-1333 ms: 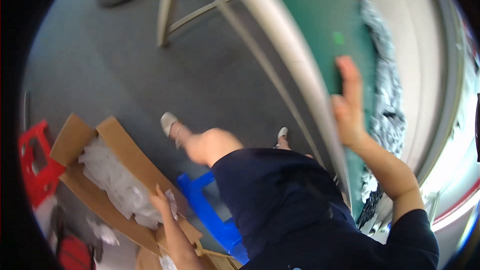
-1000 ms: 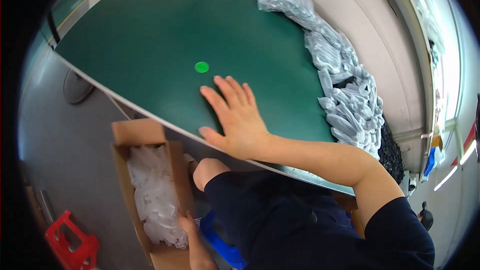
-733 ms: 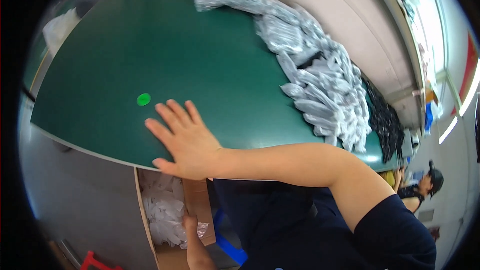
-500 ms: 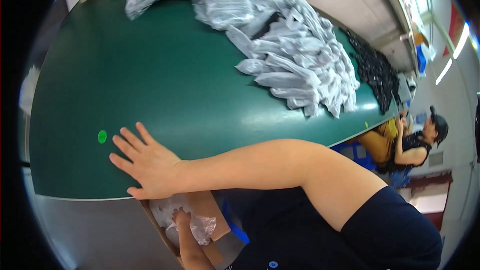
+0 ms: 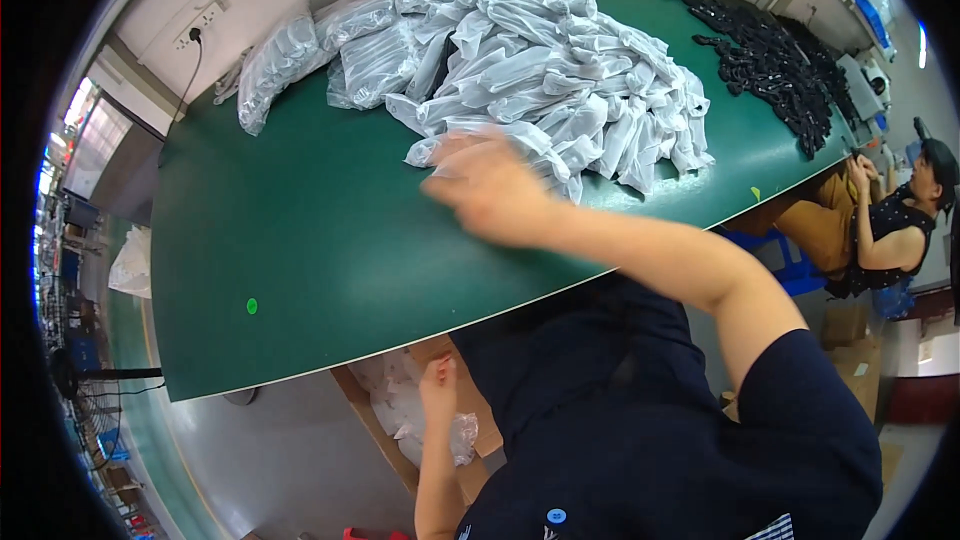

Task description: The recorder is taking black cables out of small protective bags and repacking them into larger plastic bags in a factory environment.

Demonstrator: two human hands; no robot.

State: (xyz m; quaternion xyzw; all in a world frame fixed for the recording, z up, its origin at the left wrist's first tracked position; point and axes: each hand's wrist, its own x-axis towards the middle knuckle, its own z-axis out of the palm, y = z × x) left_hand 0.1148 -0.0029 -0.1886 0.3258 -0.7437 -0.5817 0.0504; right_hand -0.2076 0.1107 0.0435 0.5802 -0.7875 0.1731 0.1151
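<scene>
My right hand [image 5: 490,185] has slid across the green table [image 5: 300,240] to the heap of clear bags [image 5: 560,70], fingers spread and empty, while my left hand [image 5: 438,380], below the table edge, grips a crumpled bag [image 5: 462,435] over the cardboard box [image 5: 380,420].

bare green table [image 5: 300,230] near side, bag pile [image 5: 540,70] beyond

A heap of clear, whitish plastic bags [image 5: 540,70] fills the upper middle of the frame on my green table, and my blurred right hand [image 5: 485,185] is at its near edge. At lower middle, below the table edge, an open brown cardboard box [image 5: 400,430] holds more clear bags, with my left hand [image 5: 438,390] on them.
</scene>
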